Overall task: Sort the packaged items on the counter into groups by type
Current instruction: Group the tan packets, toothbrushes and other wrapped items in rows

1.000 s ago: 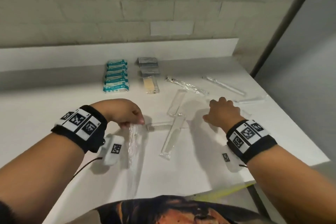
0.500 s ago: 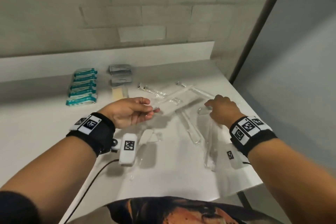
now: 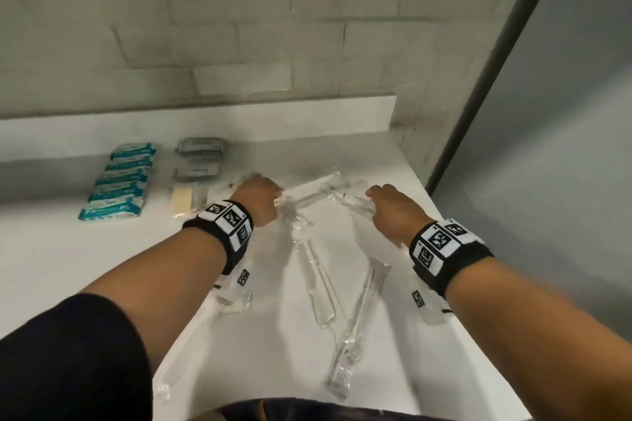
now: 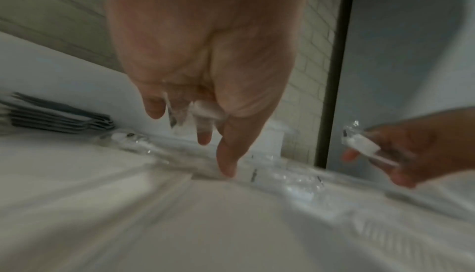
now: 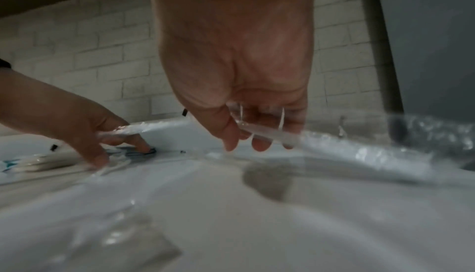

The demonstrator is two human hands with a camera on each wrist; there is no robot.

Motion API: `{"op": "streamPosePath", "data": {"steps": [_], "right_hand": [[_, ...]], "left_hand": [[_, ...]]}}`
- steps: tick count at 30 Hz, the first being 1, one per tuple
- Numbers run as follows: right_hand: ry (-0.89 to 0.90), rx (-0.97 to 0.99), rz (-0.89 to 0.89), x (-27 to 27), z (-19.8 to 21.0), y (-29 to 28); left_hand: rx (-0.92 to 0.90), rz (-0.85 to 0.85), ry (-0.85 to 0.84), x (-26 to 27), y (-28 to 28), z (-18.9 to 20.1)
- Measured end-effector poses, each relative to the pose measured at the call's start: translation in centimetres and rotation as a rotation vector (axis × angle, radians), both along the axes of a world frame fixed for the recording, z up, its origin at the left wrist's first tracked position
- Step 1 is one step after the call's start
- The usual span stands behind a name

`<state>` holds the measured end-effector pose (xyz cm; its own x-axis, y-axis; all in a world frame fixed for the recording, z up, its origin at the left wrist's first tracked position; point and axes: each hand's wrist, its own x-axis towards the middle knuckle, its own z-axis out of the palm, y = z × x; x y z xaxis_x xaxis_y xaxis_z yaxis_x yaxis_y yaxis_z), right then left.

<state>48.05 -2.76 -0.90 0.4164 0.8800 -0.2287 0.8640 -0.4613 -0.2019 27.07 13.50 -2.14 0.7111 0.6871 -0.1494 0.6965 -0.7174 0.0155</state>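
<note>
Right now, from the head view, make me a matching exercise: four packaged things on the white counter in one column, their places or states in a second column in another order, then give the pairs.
Column one:
1. teal-and-white flat packets
2. grey flat packets
3. long clear plastic sleeve held by the left hand
4. long clear plastic sleeve nearest the counter's front edge

Column two:
A. lying untouched on the counter
B. lined up in a row at far left
C. lifted at one end between two hands
D. stacked beside the teal row, near the back wall

Pairs: 1-B, 2-D, 3-C, 4-A
</note>
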Motion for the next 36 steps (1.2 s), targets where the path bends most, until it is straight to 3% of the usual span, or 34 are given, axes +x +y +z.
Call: {"op": "streamPosePath", "data": {"steps": [2,7,14,17,20,23,25,28,31,34,36], "right_hand": [[-0.057,-0.084,0.003,0.6,-0.3,1.1],[-0.026,-0.097,0.057,1.5,0.2,3.7],[0.277,-0.045,0.029,2.9,1.0,6.9],[0.447,0.184,-0.032,3.1,1.1,8.2],[0.481,0.349,0.007,2.8,2.2,8.1],[0.541,0.152,0.181,2.2,2.8,6.0],[0.621,-0.151,0.329,1.3,3.0,3.5],[0.186,-0.423,0.697,-0.6,2.7,0.0],[-0.081,-0.327,0.866,-2.0,2.0,-2.7],[-0.113,-0.200,0.910,-1.6,1.5,-3.0],[-0.008,-0.151,0.771,-0.5,1.6,-2.2]], "left_hand": [[0.046,-0.020,0.072,0.6,-0.7,-0.3],[-0.036,0.002,-0.025,2.1,-3.0,-1.0],[-0.419,0.295,-0.530,3.3,-3.0,1.8],[-0.478,0.418,-0.688,3.6,-2.2,2.9],[-0.554,0.551,-0.883,4.1,-1.4,3.8],[-0.705,0.652,-0.992,4.0,-1.0,4.1],[-0.738,0.675,-0.978,3.8,-0.9,3.7],[-0.663,0.738,-0.823,3.0,-1.1,2.9],[-0.555,0.662,-0.564,2.1,-1.7,2.3],[-0.583,0.562,-0.347,1.4,-2.7,1.8],[-0.539,0.485,-0.241,0.7,-3.7,1.9]]}}
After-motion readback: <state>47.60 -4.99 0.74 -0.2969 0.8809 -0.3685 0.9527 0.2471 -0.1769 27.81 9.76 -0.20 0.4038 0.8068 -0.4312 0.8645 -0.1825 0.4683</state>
